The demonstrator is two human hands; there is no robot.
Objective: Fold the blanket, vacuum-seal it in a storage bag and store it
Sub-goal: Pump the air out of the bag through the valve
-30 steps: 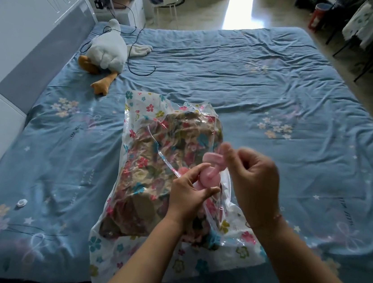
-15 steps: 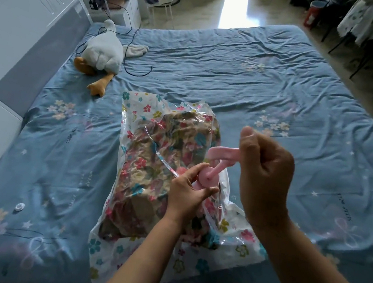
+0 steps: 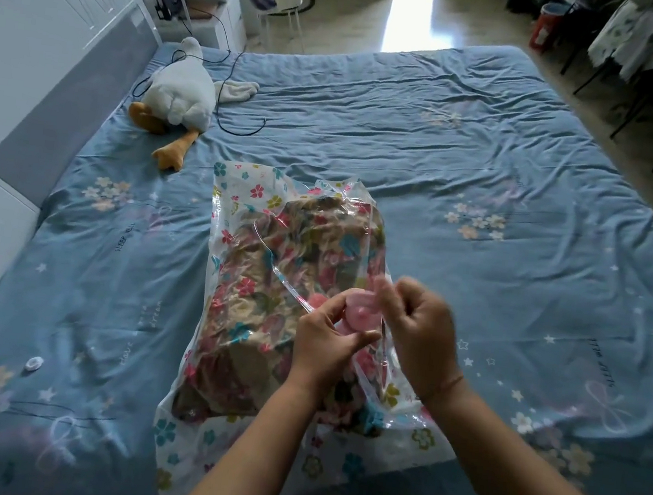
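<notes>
A home bedroom: a wide bed in a blue flowered sheet, a plush goose at 10 o'clock, a padded headboard at 9 o'clock, hanging clothes at 1 o'clock.

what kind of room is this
Most likely a bedroom in a home: a wide bed under a blue flowered sheet, a plush goose lying on it, and clothes hanging at the far right.

light: daylight glare on far floor — room dim | blur: right hand | edges: wide-angle bowing
</notes>
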